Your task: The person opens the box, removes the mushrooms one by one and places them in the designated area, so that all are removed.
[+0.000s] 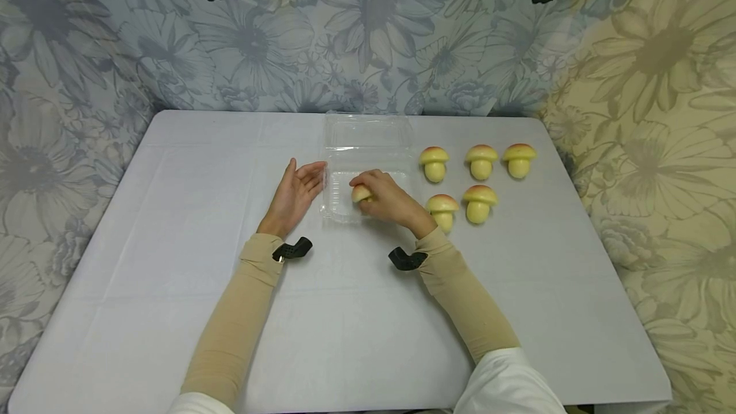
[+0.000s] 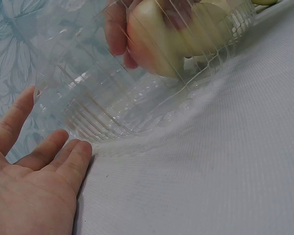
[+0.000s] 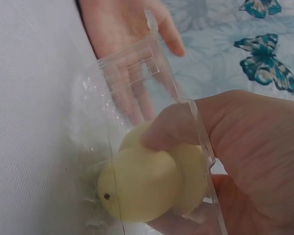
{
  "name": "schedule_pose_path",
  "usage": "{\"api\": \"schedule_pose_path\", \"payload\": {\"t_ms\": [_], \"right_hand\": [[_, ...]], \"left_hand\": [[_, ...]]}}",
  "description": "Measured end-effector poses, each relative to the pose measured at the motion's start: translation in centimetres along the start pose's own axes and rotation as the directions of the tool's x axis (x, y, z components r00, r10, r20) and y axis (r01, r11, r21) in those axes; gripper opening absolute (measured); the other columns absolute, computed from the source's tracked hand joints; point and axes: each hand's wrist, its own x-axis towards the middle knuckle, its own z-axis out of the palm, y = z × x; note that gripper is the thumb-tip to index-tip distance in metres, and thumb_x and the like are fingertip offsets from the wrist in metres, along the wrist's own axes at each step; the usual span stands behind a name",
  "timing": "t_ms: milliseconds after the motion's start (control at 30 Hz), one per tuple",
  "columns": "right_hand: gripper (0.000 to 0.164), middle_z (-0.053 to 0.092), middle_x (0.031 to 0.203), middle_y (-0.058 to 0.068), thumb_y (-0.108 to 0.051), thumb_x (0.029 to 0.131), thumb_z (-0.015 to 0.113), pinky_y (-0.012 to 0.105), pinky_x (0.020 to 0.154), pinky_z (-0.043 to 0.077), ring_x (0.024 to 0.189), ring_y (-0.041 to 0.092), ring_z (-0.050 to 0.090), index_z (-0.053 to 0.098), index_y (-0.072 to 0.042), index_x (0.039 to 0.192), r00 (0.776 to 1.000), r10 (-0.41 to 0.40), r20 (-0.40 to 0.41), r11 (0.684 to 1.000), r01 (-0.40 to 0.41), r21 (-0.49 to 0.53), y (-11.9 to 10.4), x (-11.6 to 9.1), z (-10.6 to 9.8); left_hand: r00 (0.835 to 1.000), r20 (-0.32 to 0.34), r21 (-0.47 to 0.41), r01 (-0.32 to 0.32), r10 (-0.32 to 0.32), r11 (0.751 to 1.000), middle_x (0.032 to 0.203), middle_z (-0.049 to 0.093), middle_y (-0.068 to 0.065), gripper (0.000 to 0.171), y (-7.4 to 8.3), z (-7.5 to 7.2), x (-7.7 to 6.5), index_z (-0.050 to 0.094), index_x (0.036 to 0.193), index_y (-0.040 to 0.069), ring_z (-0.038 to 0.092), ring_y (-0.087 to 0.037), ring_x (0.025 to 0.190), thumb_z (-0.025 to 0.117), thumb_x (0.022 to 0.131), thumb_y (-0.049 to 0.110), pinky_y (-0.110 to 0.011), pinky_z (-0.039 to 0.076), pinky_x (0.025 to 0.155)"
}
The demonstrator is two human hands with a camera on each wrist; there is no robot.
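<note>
A yellow toy mushroom with a reddish cap (image 1: 361,193) is gripped by my right hand (image 1: 391,199) inside a clear plastic clamshell box (image 1: 339,213). In the right wrist view the thumb presses on the mushroom (image 3: 142,186), whose rounded stem end carries a dark dot. My left hand (image 1: 292,200) lies at the box's left side with the palm turned up and fingers extended. The left wrist view has its fingertips (image 2: 83,147) at the ribbed clear wall (image 2: 95,120). The box's lid (image 1: 368,130) stands open toward the back.
Several more mushrooms stand right of the box in two rows, among them a back one (image 1: 434,165) and a front one (image 1: 480,203). The nearest front mushroom (image 1: 443,209) is beside my right wrist. A white cloth covers the table (image 1: 172,222), and a flowered wall (image 1: 259,50) rises behind it.
</note>
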Motion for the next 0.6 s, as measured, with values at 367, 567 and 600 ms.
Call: {"api": "schedule_pose_path", "payload": {"t_ms": [367, 567, 600], "right_hand": [[0.047, 0.057, 0.138, 0.018, -0.008, 0.090, 0.069, 0.047, 0.108, 0.044, 0.124, 0.035, 0.051, 0.058, -0.005, 0.136, 1.000, 0.003, -0.005, 1.000, -0.003, 0.009, 0.08, 0.04, -0.04], [0.047, 0.057, 0.139, 0.016, -0.008, 0.091, 0.069, 0.046, 0.109, 0.044, 0.126, 0.033, 0.051, 0.058, -0.006, 0.136, 1.000, 0.000, -0.006, 1.000, 0.000, 0.023, 0.14, 0.01, -0.10], [0.047, 0.057, 0.138, 0.016, -0.008, 0.091, 0.069, 0.046, 0.108, 0.045, 0.125, 0.033, 0.051, 0.059, -0.007, 0.136, 1.000, -0.001, -0.005, 1.000, 0.001, 0.026, 0.15, 0.00, -0.13]], "left_hand": [[1.000, -0.003, -0.011, -0.002, 0.002, 1.000, 0.164, 0.024, -0.021, 0.066, 0.11, 0.04, -0.03, 0.047, 0.141, 0.000, 0.022, -0.029, 0.156, 0.020, 0.110, 0.052, -0.039, 0.019, 0.132], [1.000, 0.004, -0.008, -0.003, 0.003, 1.000, 0.165, 0.023, -0.021, 0.068, 0.01, 0.05, -0.06, 0.044, 0.144, -0.001, 0.020, -0.030, 0.157, 0.019, 0.110, 0.052, -0.039, 0.018, 0.132], [1.000, 0.006, -0.008, -0.004, 0.004, 1.000, 0.165, 0.022, -0.021, 0.067, -0.03, 0.04, -0.03, 0.045, 0.144, 0.000, 0.020, -0.030, 0.157, 0.019, 0.110, 0.052, -0.039, 0.018, 0.132]]}}
